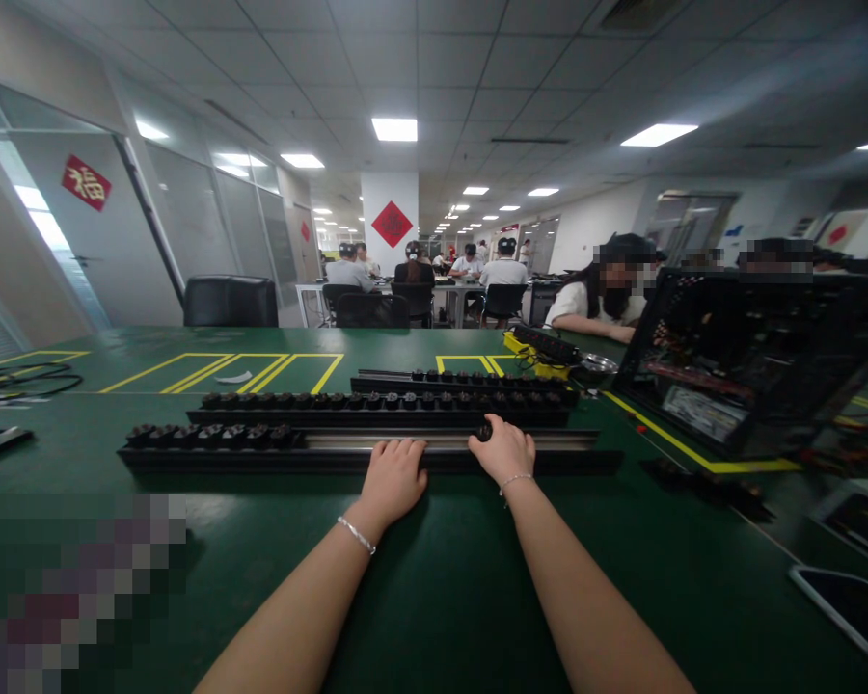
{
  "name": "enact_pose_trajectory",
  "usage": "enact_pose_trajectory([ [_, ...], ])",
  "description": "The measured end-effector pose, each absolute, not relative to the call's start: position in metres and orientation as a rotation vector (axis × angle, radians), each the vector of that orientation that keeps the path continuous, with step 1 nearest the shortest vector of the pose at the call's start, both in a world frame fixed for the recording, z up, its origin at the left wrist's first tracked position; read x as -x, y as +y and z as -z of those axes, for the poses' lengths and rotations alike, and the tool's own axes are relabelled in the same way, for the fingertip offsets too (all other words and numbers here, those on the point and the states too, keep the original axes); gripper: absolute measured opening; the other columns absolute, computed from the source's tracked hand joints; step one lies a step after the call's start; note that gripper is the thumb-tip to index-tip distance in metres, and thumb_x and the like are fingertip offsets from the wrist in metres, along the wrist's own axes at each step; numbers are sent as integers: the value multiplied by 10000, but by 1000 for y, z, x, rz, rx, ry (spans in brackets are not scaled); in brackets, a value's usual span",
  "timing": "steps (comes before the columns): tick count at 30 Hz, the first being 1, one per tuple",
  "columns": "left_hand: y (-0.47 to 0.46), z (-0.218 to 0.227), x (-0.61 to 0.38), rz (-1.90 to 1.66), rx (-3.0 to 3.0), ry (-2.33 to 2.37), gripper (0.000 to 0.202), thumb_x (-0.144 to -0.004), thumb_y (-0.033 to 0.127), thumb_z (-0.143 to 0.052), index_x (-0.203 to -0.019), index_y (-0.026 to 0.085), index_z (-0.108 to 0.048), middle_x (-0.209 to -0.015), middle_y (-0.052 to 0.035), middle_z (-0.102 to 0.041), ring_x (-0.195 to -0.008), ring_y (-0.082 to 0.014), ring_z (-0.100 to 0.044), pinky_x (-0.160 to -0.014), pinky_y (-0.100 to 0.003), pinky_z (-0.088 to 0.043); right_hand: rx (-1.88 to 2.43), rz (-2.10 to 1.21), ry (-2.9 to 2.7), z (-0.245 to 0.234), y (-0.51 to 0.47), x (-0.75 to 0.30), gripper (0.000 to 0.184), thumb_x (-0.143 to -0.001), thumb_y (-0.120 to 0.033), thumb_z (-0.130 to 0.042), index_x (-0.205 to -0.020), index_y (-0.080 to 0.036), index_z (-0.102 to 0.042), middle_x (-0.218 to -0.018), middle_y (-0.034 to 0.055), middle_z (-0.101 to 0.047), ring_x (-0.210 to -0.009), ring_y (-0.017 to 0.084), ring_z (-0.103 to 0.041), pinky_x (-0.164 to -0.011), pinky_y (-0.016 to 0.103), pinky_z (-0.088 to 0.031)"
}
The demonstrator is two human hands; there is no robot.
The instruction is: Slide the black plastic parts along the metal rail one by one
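Observation:
Nearest me on the green table lies a long black rail with a pale metal strip along its channel. Several small black round parts are lined up in its left portion. My left hand is closed over the rail's front wall near the middle, fingertips reaching into the channel. Between the thumb and fingers of my right hand is a small black round part, held at the bare right stretch of the channel. Behind stand a second black rail and a shorter third rail, both carrying similar parts.
An open computer case stands at the right, near a black power strip and yellow trays. A phone-like device lies front right. Black cables are at far left. A co-worker leans on the table's far side.

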State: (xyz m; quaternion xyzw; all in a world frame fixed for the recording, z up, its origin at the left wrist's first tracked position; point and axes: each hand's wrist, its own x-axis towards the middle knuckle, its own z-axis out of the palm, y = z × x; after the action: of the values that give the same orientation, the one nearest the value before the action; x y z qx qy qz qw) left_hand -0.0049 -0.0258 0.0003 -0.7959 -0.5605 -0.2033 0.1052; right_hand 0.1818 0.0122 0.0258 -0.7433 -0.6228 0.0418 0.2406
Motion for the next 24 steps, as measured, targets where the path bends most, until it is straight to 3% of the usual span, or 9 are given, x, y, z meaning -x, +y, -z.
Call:
enact_pose_trajectory([
  [5, -25, 0, 5, 590, 2344, -1642, 339, -815, 278, -502, -1150, 235, -513, -1102, -40, -625, -1043, -219, -524, -935, -395, -315, 2067, -84, -1658, -21, 11, -183, 549, -766, -456, -469, -1257, -214, -519, -1314, 72, -516, -1295, 266, -315, -1079, 475, -130],
  [16, -24, 2, 6, 627, 2343, -1623, 337, -811, 277, -507, -1144, 230, -520, -1083, -35, -629, -1025, -218, -530, -925, -398, -321, 2079, -129, -1671, -24, 13, -187, 527, -785, -394, -465, -1286, -232, -487, -1301, 68, -526, -1269, 227, -360, -1063, 433, -188],
  [24, -25, -1, 6, 620, 2355, -1639, 328, -823, 278, -499, -1147, 230, -518, -1096, -39, -628, -1039, -211, -528, -938, -393, -316, 2037, -85, -1664, -21, 11, -190, 502, -766, -431, -467, -1212, -216, -547, -1263, 84, -546, -1242, 244, -378, -1069, 461, -140],
])
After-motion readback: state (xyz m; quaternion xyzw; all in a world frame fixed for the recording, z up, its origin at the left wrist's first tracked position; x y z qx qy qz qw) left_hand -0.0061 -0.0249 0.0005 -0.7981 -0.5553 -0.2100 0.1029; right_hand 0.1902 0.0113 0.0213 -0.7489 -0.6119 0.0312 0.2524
